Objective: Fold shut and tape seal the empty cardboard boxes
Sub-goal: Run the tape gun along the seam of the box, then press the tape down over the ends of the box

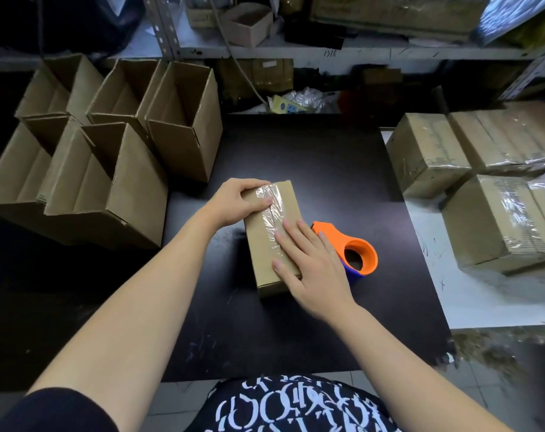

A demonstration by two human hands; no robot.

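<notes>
We steady box (262, 247) with left hand (236, 200), fingers (255, 184) curled over far end; right hand (315, 271) fingers flat, pressing tape (272, 213) down; dispenser (360, 255) parked alongside.

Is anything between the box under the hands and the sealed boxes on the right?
Yes: the orange tape dispenser lies on the mat just right of the box, beside the right hand, in line with the sealed boxes. Lifting the box over should clear it.

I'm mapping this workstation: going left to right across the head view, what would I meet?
Open brown cardboard boxes → small brown cardboard box with clear tape on top → orange-and-blue tape dispenser → tape-sealed brown cardboard boxes
</notes>
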